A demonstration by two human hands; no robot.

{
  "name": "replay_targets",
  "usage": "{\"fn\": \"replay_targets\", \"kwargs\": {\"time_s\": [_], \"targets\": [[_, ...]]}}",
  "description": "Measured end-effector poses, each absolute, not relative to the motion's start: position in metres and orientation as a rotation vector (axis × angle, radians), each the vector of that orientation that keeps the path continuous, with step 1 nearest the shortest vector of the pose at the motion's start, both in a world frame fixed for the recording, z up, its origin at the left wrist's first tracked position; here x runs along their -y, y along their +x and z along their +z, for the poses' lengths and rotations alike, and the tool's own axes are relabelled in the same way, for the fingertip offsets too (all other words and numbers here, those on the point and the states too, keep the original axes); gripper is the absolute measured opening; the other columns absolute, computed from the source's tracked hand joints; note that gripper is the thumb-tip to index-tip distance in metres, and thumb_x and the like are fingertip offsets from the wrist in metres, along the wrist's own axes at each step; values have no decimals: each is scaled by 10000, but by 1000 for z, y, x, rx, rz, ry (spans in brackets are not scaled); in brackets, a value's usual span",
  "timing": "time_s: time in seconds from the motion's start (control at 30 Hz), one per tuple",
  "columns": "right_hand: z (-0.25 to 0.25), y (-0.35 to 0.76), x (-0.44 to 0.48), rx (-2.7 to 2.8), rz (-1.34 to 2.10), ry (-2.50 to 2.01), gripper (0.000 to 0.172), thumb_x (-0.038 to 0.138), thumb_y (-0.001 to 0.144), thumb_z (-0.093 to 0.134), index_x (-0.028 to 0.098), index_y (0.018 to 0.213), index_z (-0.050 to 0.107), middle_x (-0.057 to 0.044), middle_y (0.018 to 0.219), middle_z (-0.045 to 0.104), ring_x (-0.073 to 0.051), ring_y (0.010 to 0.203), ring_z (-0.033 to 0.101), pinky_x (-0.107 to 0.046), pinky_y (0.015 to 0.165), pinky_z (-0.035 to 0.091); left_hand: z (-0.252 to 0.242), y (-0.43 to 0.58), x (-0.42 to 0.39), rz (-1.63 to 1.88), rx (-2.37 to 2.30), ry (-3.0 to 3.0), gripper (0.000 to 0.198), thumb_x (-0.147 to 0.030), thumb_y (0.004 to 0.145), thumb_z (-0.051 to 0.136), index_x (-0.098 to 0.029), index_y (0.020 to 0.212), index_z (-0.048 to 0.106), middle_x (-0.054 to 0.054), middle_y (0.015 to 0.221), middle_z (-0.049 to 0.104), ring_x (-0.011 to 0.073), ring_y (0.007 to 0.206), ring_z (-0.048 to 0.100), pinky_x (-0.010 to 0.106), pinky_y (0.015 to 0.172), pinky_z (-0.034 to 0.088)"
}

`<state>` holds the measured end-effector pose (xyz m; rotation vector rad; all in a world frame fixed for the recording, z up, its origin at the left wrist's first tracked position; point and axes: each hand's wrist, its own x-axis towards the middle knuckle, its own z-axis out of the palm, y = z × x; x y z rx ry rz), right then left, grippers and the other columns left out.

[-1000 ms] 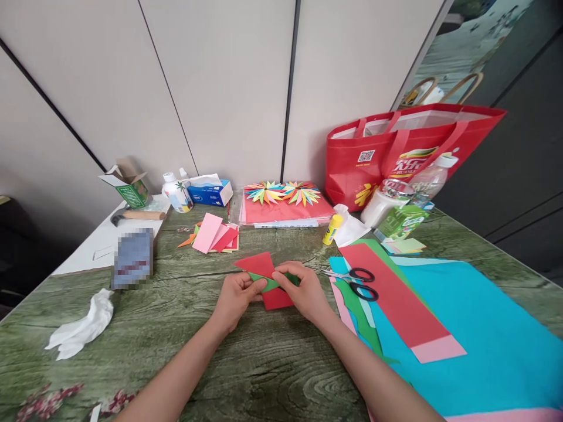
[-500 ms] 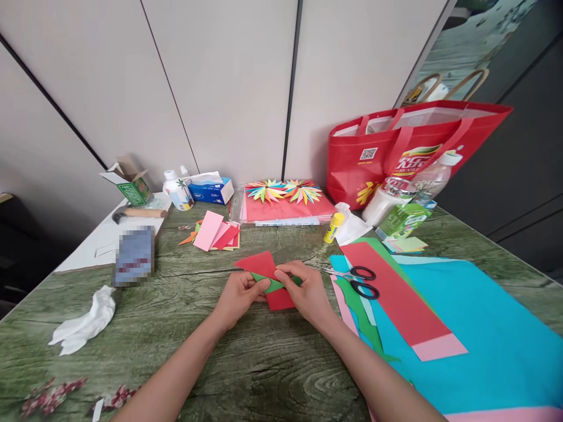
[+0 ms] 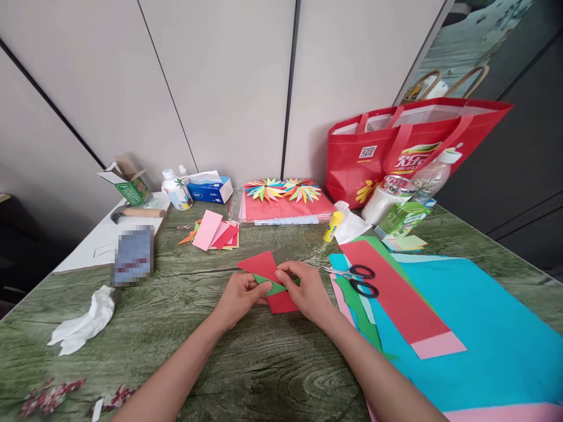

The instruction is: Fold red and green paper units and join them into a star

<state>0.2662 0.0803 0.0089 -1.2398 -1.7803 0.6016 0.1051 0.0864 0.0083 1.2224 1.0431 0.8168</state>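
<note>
Between my hands, just above the table (image 3: 246, 363), is a folded red and green paper (image 3: 259, 262), with a green band running across its red faces. My left hand (image 3: 241, 296) pinches its left side, thumb on the green band. My right hand (image 3: 303, 290) grips the right side with thumb and fingers, hiding part of the paper. Right of that hand, black-handled scissors (image 3: 363, 280) lie on a red paper strip (image 3: 396, 299). Beyond my hands sits a small pile of pink, red and yellow paper pieces (image 3: 211, 230).
Large blue sheets (image 3: 475, 328) cover the right side. A yellow glue stick (image 3: 333, 226) stands behind the scissors. At the back are folded paper stars (image 3: 266, 190), a red bag (image 3: 352, 155) and a blue tissue box (image 3: 209, 190). A hammer (image 3: 141, 213) and crumpled tissue (image 3: 85, 322) lie left.
The folded paper has tilted very slightly, and its lower red part sits a little lower. Both hands keep their hold. The whole view has shifted slightly.
</note>
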Motion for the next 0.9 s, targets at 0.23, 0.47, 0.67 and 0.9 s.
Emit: {"fn": "replay_targets", "kwargs": {"time_s": [0.23, 0.47, 0.67, 0.9], "targets": [[12, 267, -82, 1756, 693, -1271, 189, 254, 813, 484, 178, 668, 578, -4, 628, 601, -137, 596, 522, -239, 584, 376, 7, 105, -87, 826, -1063, 1238, 345, -413, 597, 709, -146, 507, 510, -61, 461, 474, 89, 459, 473, 249, 510, 486], [12, 268, -82, 1707, 779, -1293, 210, 254, 803, 476, 172, 634, 568, 9, 600, 584, -121, 574, 519, -223, 563, 377, 8, 106, -86, 802, -1042, 1266, 343, -427, 588, 712, -150, 530, 518, -59, 468, 492, 96, 469, 494, 259, 527, 498], [12, 267, -81, 1722, 712, -1286, 208, 260, 811, 474, 176, 650, 575, 3, 617, 601, -128, 579, 528, -237, 566, 387, 8, 106, -86, 839, -1068, 1278, 356, -405, 587, 716, -160, 488, 477, -70, 437, 438, 83, 436, 451, 246, 497, 489], [8, 265, -81, 1770, 566, -1312, 186, 257, 826, 477, 184, 681, 568, -14, 665, 625, -152, 650, 550, -265, 620, 392, 11, 108, -85, 880, -1076, 1236, 343, -391, 578, 726, -157, 479, 496, -67, 432, 427, 81, 428, 437, 250, 487, 493]]}}
